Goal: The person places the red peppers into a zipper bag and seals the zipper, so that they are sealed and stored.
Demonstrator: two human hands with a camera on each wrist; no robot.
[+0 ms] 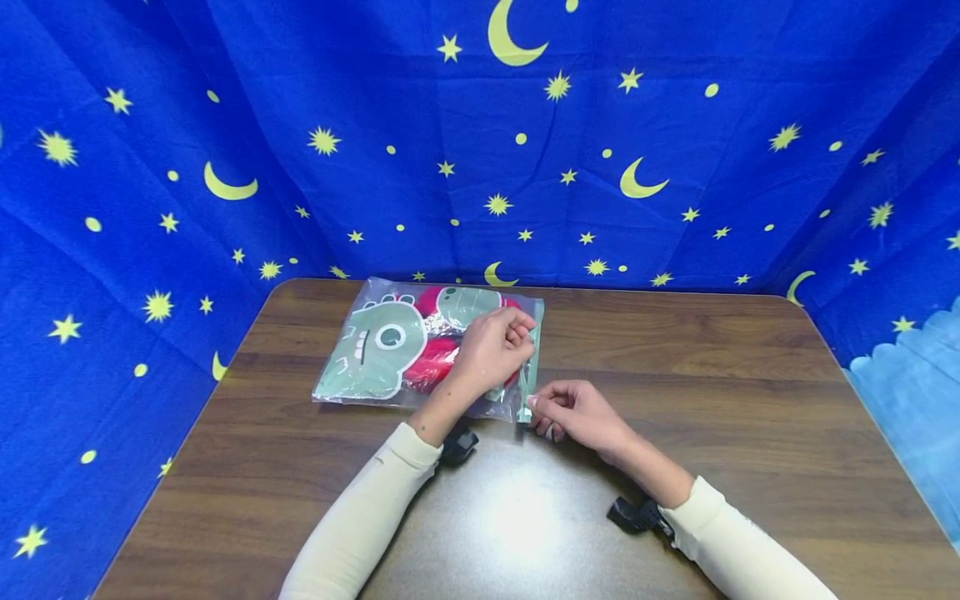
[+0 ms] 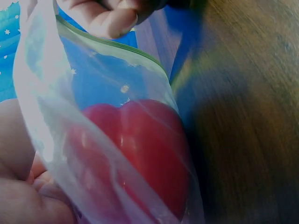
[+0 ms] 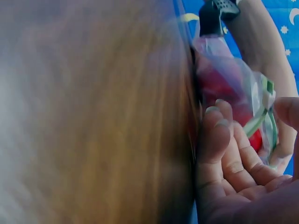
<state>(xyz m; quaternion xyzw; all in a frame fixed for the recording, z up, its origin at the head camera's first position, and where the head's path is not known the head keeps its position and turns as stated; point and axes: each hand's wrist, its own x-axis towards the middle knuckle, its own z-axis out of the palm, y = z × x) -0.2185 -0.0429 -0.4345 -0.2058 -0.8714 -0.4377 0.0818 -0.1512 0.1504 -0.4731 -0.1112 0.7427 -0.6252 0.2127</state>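
Observation:
A clear zip bag (image 1: 375, 396) printed with a pale green cartoon dinosaur lies on the table, its green zip edge to the right. Inside is a glossy red lobed thing (image 2: 149, 140) like a bell pepper; more red shows under the print. My left hand (image 1: 495, 346) reaches over the bag and grips it near the far end of the zip edge, its fingers curled. At the near corner my right hand (image 1: 581, 417) pinches the small whitish zip slider (image 3: 268, 99) with its thumb against it. The other finger of that pinch is partly hidden.
The brown wooden table (image 1: 712, 400) extends right and toward me. A blue curtain (image 1: 450, 108) with yellow moons and stars hangs close behind its far edge and at the sides. Black wrist cameras (image 1: 633, 515) sit under both sleeves.

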